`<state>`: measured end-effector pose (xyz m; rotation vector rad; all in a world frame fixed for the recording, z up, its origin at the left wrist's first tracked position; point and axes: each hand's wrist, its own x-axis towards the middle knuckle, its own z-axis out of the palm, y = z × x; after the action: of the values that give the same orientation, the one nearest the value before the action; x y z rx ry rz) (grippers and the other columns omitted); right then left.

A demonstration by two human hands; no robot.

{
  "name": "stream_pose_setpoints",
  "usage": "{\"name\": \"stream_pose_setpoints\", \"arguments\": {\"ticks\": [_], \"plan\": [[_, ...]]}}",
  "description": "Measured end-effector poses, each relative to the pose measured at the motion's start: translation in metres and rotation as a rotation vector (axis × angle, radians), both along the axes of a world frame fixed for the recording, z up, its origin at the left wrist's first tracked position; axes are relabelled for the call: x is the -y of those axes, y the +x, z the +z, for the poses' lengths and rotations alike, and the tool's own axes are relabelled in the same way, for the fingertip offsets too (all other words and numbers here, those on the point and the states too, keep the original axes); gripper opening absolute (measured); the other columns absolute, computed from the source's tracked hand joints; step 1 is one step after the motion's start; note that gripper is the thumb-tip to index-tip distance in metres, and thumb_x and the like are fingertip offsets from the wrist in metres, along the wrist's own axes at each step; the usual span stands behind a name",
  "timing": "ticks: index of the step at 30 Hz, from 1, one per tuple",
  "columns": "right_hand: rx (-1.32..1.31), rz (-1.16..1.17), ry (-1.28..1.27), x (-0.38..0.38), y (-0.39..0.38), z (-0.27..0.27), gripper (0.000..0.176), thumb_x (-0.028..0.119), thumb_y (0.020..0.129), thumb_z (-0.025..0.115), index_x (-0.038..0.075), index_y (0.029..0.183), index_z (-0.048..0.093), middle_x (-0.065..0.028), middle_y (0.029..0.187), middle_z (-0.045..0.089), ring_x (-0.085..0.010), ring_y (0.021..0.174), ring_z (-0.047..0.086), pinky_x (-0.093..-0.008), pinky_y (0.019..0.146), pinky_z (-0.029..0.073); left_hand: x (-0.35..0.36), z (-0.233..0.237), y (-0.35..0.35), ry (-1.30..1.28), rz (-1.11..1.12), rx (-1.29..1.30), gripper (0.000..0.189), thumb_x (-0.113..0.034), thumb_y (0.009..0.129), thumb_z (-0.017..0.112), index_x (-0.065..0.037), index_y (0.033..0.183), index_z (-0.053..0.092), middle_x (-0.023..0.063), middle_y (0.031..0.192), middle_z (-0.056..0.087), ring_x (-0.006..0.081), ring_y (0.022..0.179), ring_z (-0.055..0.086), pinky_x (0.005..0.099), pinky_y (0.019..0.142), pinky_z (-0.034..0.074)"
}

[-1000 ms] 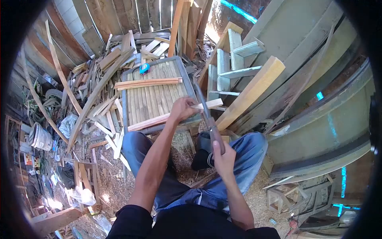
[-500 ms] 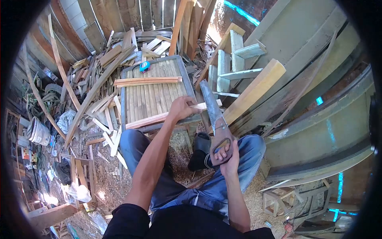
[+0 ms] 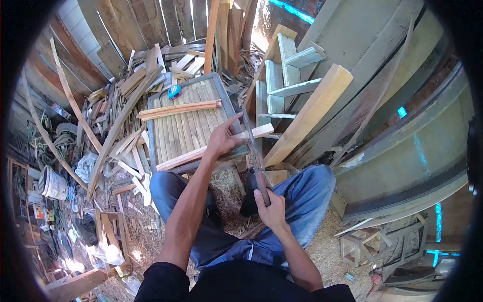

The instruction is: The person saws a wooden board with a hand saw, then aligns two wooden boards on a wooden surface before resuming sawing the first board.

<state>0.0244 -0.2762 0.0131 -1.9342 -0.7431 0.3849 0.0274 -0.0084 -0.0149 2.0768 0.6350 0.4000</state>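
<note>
My right hand (image 3: 272,210) is closed round the handle of a handsaw (image 3: 253,151). Its blade is seen nearly edge-on, crossing a pale wooden strip (image 3: 183,159) near the strip's right end. My left hand (image 3: 220,141) grips that strip just left of the blade, with one finger stretched out towards the saw. The strip lies along the near edge of a slatted panel (image 3: 188,121), and its right end sticks out past the panel's frame.
More wooden strips (image 3: 180,109) lie across the panel, with a blue tape measure (image 3: 174,91) behind them. Scrap wood (image 3: 136,83) is heaped at the left. A thick plank (image 3: 314,113) leans at the right beside a pale wooden frame (image 3: 289,60). Sawdust covers the floor.
The saw has swung left and turned from showing its flat side to nearly edge-on, its blade now across the strip. My left hand still grips the strip, with a finger now stretched towards the blade.
</note>
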Motion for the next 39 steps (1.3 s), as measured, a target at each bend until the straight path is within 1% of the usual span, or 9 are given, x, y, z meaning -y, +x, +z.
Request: {"name": "stream_pose_setpoints", "arguments": {"ticks": [5, 10, 17, 25, 31, 33, 35, 37, 39], "plan": [[-0.011, -0.005, -0.065, -0.002, 0.004, 0.009, 0.04, 0.034, 0.094, 0.06, -0.003, 0.08, 0.064, -0.0151, 0.052, 0.047, -0.022, 0.044, 0.049, -0.0367, 0.05, 0.041, -0.002, 0.0, 0.0, 0.033, -0.037, -0.018, 0.088, -0.021, 0.064, 0.083, -0.03, 0.144, 0.047, 0.0119, 0.084, 0.064, 0.0241, 0.072, 0.059, 0.0356, 0.073, 0.049], [0.4, 0.105, -0.307, -0.015, -0.004, 0.033, 0.04, 0.037, 0.09, 0.06, 0.002, 0.071, 0.064, -0.0199, 0.057, 0.059, -0.0355, 0.055, 0.064, -0.0426, 0.054, 0.05, -0.009, -0.014, 0.001, 0.023, -0.072, 0.025, 0.078, -0.021, 0.072, 0.076, -0.018, 0.144, 0.047, 0.0143, 0.086, 0.066, 0.0236, 0.07, 0.061, 0.0343, 0.071, 0.05], [0.548, 0.133, -0.293, -0.021, -0.013, 0.02, 0.039, 0.038, 0.086, 0.064, 0.006, 0.064, 0.062, -0.0152, 0.052, 0.059, -0.0339, 0.046, 0.06, -0.0429, 0.05, 0.052, -0.005, -0.007, 0.002, 0.029, 0.036, 0.008, 0.058, -0.02, 0.074, 0.071, -0.012, 0.131, 0.059, 0.0144, 0.08, 0.065, 0.0247, 0.068, 0.064, 0.0349, 0.066, 0.051], [0.596, 0.23, -0.348, 0.002, 0.015, 0.024, 0.04, 0.041, 0.088, 0.061, 0.007, 0.068, 0.065, -0.0159, 0.054, 0.061, -0.0339, 0.048, 0.062, -0.0443, 0.048, 0.051, -0.003, -0.02, -0.002, 0.353, -0.127, 0.109, 0.052, -0.019, 0.07, 0.073, -0.016, 0.121, 0.066, 0.0143, 0.106, 0.061, 0.034, 0.098, 0.059, 0.0409, 0.087, 0.049], [0.606, 0.326, -0.335, 0.01, 0.042, 0.035, 0.041, 0.042, 0.087, 0.062, 0.006, 0.068, 0.066, -0.0172, 0.058, 0.063, -0.0356, 0.055, 0.064, -0.0448, 0.054, 0.052, 0.0, -0.012, -0.002, 0.329, -0.139, -0.022, 0.053, -0.021, 0.07, 0.074, -0.017, 0.122, 0.064, 0.0135, 0.099, 0.061, 0.0347, 0.095, 0.059, 0.0409, 0.086, 0.049], [0.217, 0.17, -0.236, 0.01, 0.043, 0.04, 0.041, 0.042, 0.088, 0.063, 0.004, 0.075, 0.068, -0.0189, 0.06, 0.063, -0.0327, 0.056, 0.064, -0.0421, 0.055, 0.05, 0.002, -0.01, -0.003, 0.449, -0.126, 0.059, 0.06, -0.023, 0.071, 0.075, -0.016, 0.129, 0.06, 0.0128, 0.093, 0.06, 0.0342, 0.091, 0.059, 0.041, 0.084, 0.05], [-0.263, 0.019, -0.038, 0.016, 0.053, 0.013, 0.048, 0.044, 0.093, 0.06, 0.002, 0.071, 0.063, -0.0042, 0.053, 0.055, -0.0143, 0.049, 0.053, -0.032, 0.049, 0.042, 0.015, 0.007, -0.007, 0.351, -0.017, 0.03, 0.065, -0.026, 0.073, 0.075, -0.014, 0.134, 0.054, 0.0128, 0.088, 0.06, 0.0336, 0.09, 0.06, 0.0407, 0.081, 0.05], [-0.613, -0.062, 0.149, 0.019, 0.06, 0.011, 0.048, 0.04, 0.097, 0.057, 0.006, 0.063, 0.052, 0.0011, 0.052, 0.048, -0.0096, 0.044, 0.046, -0.026, 0.041, 0.034, 0.008, -0.005, -0.004, 0.333, 0.037, 0.013, 0.053, -0.029, 0.074, 0.076, -0.009, 0.12, 0.063, 0.0153, 0.086, 0.063, 0.0335, 0.089, 0.061, 0.0408, 0.078, 0.049], [-0.545, -0.067, 0.105, 0.024, 0.055, 0.011, 0.046, 0.04, 0.097, 0.057, 0.008, 0.064, 0.049, 0.0002, 0.051, 0.045, -0.0087, 0.042, 0.044, -0.0237, 0.039, 0.032, -0.002, -0.027, -0.003, 0.324, -0.018, 0.066, 0.039, -0.031, 0.073, 0.078, -0.005, 0.101, 0.07, 0.017, 0.086, 0.065, 0.0336, 0.086, 0.063, 0.0416, 0.076, 0.049]]}}
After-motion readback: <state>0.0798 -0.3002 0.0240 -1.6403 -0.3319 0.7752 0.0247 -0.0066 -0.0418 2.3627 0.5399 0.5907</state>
